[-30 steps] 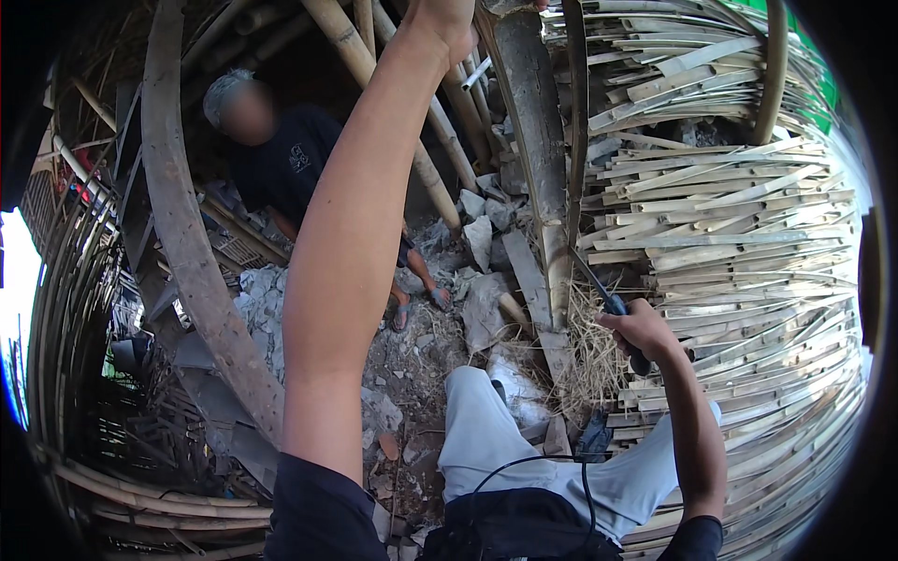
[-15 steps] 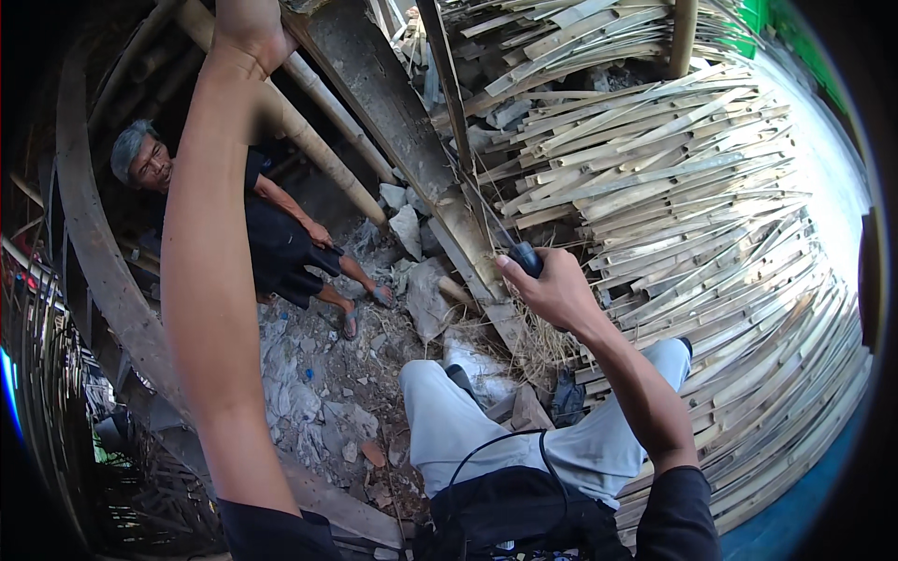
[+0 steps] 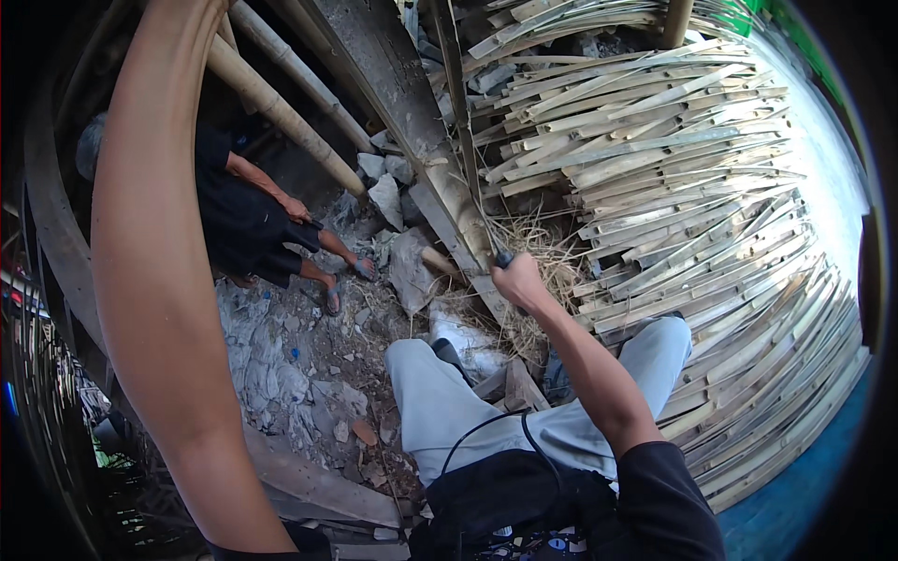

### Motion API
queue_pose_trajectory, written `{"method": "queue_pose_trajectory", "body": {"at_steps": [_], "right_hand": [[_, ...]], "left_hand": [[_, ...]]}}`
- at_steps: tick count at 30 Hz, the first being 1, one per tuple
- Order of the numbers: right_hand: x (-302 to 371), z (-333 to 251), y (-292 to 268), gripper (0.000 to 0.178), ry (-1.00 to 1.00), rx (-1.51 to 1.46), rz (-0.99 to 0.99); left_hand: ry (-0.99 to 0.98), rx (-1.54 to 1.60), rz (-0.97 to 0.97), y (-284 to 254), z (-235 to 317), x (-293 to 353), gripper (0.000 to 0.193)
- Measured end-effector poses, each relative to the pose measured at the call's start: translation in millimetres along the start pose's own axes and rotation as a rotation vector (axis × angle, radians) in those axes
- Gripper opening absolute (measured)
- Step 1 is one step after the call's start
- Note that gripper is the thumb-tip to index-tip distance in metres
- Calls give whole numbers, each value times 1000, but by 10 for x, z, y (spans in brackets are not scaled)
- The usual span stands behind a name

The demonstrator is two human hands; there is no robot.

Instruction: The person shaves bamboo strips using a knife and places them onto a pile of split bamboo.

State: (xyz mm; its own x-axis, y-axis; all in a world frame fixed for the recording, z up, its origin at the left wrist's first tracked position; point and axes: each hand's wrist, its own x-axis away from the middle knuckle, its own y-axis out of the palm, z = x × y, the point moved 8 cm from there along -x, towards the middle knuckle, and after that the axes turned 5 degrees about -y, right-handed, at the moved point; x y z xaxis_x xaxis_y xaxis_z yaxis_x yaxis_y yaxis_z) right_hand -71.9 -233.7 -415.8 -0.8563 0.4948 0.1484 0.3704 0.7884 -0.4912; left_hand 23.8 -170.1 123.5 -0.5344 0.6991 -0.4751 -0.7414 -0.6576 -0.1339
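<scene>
My right hand (image 3: 521, 284) is closed around the black handle of a slim tool (image 3: 504, 257). Its thin, long shaft or blade points up and away along a weathered wooden plank (image 3: 436, 175); I cannot make out its exact kind. The tool lies close beside the plank's right edge, and whether it touches the wood is unclear. Dry straw-like fibres (image 3: 541, 245) spread just right of the hand. My left arm (image 3: 154, 215) reaches up past the top edge, so the left hand is out of the picture.
Split bamboo strips (image 3: 655, 178) are stacked on the right. At left, partly behind my arm, stands a person in dark clothes (image 3: 238, 220). Bamboo poles (image 3: 290, 126) slant behind. Stones (image 3: 385, 201) and rubble cover the ground; a curved board (image 3: 323, 486) lies nearby.
My right hand has moved slightly left and down with the tool. The left arm has shifted left and higher, its hand passing out of view. The whole view has shifted a little.
</scene>
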Motion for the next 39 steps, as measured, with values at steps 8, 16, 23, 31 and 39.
{"method": "queue_pose_trajectory", "body": {"at_steps": [8, 16, 23, 31, 39], "right_hand": [[33, 249, 122, 37, 225, -325, -551], [175, 249, 484, 20, 406, -490, -491], [60, 249, -118, 28, 311, 10, -208], [155, 241, -210, 28, 368, 39, -80], [-15, -283, -412, 16, 411, -513, -559]], "left_hand": [[-68, 57, -32, -229, -133, 87, 50], [-135, 8, -121, 195, -17, 126, 38], [-32, -145, 141, 532, -42, 19, 13], [107, -153, 86, 849, 55, 131, 12], [-12, 68, -141, 584, -122, -67, 25]]}}
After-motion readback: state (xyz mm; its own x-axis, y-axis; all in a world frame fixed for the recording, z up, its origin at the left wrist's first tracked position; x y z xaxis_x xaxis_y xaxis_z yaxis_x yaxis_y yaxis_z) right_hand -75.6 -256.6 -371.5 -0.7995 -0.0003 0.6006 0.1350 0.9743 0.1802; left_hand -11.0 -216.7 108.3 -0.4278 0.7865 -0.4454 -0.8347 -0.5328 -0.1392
